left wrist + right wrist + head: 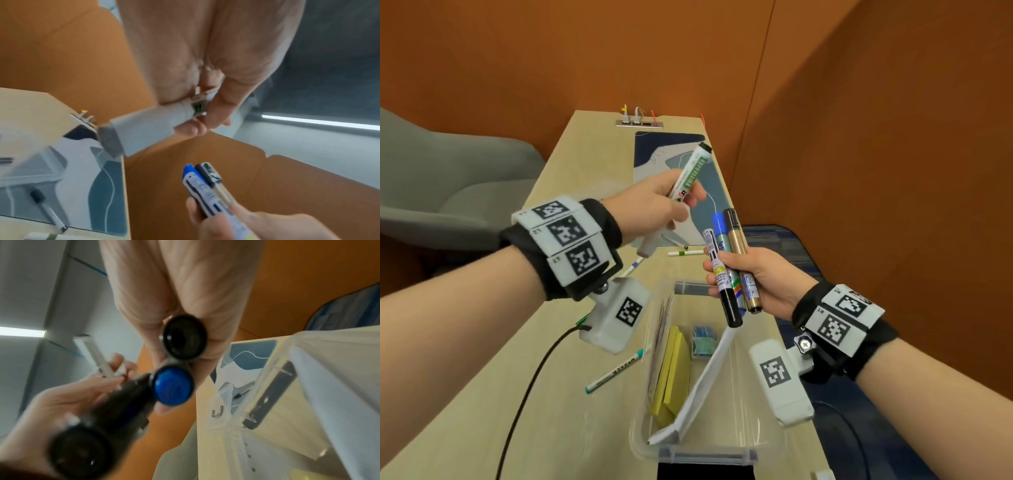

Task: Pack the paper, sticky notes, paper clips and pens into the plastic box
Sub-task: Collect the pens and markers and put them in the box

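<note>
My left hand (654, 202) grips a white marker with green print (688, 174) above the desk; its grey end shows in the left wrist view, marker (144, 129). My right hand (756, 277) holds a bundle of three markers (729, 267), black, blue-capped and gold, upright over the clear plastic box (767, 442). Their butt ends fill the right wrist view, with the blue end (172, 386) in the middle. Inside the box lie yellow sticky notes (671, 373), folded paper (705, 380) and a small box of paper clips (703, 342). The two hands are close together.
Loose pens lie on the wooden desk (482, 411): a teal marker (616, 370), a blue-tipped pen (633, 267), a green-banded pen (685, 253). A patterned mat (654, 164) covers the far end. A black cable (534, 383) runs on the left. Orange walls enclose the desk.
</note>
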Motion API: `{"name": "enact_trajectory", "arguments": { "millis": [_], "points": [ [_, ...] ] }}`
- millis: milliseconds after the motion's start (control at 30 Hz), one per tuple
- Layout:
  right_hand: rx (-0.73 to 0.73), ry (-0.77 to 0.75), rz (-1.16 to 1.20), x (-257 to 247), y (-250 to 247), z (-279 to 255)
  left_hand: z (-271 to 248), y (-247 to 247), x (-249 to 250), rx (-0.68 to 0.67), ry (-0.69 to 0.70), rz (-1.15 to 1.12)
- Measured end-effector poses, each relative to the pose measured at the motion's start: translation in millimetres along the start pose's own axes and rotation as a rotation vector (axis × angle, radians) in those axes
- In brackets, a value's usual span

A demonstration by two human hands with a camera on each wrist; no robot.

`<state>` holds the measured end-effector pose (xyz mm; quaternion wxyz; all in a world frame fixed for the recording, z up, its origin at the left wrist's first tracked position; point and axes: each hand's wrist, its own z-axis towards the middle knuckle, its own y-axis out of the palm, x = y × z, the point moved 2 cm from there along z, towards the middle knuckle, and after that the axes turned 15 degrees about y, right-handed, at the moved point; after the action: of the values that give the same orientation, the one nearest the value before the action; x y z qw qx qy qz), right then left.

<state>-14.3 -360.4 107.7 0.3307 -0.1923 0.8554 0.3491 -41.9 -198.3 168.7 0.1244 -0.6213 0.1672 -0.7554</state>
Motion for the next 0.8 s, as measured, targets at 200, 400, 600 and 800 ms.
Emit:
{"name": "enact_trajectory", "arguments": {
  "millis": [200, 400, 600, 800],
  "points": [
    [0.081, 0.011, 0.007, 10, -14, -3, -15, 15, 5, -0.02, -0.058, -0.241],
    [0.167, 0.063, 0.069, 10, -27, -10, -18, 18, -2, -0.162, 0.198, 0.244],
    [0.144, 0.096, 0.085, 10, -28, -10, -25, 39, -12, -0.276, 0.528, 0.554],
    [0.126, 0.096, 0.047, 10, -25, -5, -21, 58, -15, -0.325, 0.65, 0.613]
  ]
}}
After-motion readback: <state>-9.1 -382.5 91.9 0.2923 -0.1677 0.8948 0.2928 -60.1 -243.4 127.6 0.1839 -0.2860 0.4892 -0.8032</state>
